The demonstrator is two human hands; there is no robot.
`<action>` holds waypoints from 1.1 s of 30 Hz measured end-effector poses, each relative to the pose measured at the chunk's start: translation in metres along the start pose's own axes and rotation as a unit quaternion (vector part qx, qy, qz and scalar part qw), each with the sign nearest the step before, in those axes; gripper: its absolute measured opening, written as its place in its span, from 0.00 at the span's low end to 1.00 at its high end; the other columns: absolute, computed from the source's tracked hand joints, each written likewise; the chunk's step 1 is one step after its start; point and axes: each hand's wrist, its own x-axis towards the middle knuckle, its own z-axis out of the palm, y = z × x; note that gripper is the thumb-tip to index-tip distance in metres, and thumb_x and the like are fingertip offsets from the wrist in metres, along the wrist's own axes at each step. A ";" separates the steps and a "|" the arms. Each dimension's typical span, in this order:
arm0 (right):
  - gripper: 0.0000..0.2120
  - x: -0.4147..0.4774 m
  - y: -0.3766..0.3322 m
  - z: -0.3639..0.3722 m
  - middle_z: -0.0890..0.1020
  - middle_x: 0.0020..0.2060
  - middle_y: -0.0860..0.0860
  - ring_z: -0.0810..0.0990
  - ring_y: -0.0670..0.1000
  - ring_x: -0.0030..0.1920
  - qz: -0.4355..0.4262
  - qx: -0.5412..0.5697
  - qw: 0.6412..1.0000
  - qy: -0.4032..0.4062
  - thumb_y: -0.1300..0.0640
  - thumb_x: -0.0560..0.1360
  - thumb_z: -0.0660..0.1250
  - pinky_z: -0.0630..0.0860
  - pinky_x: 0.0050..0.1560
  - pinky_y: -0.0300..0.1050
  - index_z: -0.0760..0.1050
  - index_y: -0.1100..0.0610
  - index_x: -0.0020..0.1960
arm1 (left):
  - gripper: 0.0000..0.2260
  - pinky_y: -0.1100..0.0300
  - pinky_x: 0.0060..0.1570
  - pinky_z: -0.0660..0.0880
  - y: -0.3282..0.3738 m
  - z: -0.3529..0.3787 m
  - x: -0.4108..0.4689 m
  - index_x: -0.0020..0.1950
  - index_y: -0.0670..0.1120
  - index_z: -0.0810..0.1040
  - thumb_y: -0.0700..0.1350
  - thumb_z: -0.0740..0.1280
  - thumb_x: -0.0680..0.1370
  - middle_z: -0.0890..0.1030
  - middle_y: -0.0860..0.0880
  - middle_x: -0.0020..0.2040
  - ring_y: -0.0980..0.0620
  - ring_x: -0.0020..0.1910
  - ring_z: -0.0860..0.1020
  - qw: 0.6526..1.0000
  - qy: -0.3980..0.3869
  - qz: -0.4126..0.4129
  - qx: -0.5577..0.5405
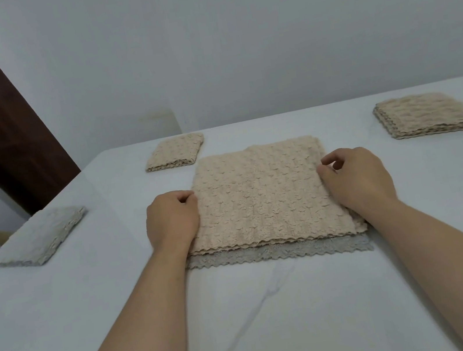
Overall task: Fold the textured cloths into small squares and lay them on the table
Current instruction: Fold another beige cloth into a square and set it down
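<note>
Near middle of the desk [249,325]: left hand [171,219] and right hand [356,177], apart, at opposite edges of the beige cloth [261,198].
Grip: left fingers curled on its left edge; right thumb and forefinger pinching the right.
Beneath: grey cloth [280,254], scalloped edge showing on the near side.
Folded: small beige square [175,151] far left, larger beige square [425,113] far right, grey square [39,236] left.

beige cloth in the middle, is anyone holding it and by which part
Yes. The left hand pinches the beige cloth at its left edge and the right hand at its right edge, each roughly midway along the side.
</note>
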 end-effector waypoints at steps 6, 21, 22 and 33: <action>0.06 0.000 -0.002 -0.002 0.80 0.53 0.51 0.77 0.55 0.56 -0.048 0.001 0.999 0.004 0.50 0.79 0.68 0.77 0.54 0.52 0.82 0.50 0.50 | 0.08 0.61 0.51 0.72 0.003 0.000 -0.002 0.55 0.52 0.86 0.50 0.70 0.79 0.86 0.54 0.53 0.50 0.54 0.82 1.000 -0.003 0.014 -0.011; 0.02 -0.021 -0.056 -0.009 0.74 0.29 0.43 0.68 0.45 0.26 -0.068 0.302 0.948 -0.070 0.54 0.84 0.62 0.68 0.30 0.42 0.70 0.50 0.52 | 0.12 0.66 0.44 0.73 0.005 -0.004 -0.001 0.59 0.51 0.81 0.44 0.73 0.75 0.83 0.57 0.47 0.56 0.45 0.81 0.992 -0.015 0.023 -0.124; 0.02 -0.021 -0.055 -0.008 0.74 0.29 0.44 0.68 0.47 0.26 -0.051 0.320 0.943 -0.074 0.56 0.84 0.62 0.67 0.29 0.43 0.70 0.50 0.52 | 0.12 0.68 0.43 0.72 0.005 -0.004 -0.001 0.58 0.51 0.82 0.43 0.73 0.75 0.83 0.56 0.47 0.57 0.45 0.81 0.990 -0.015 0.019 -0.135; 0.29 -0.019 -0.060 -0.017 0.84 0.57 0.44 0.83 0.46 0.52 -0.015 0.410 0.904 -0.119 0.77 0.76 0.58 0.80 0.48 0.42 0.84 0.48 0.58 | 0.17 0.50 0.50 0.82 0.015 -0.025 0.001 0.59 0.43 0.81 0.29 0.67 0.74 0.82 0.42 0.58 0.43 0.53 0.83 0.852 -0.109 -0.210 -0.467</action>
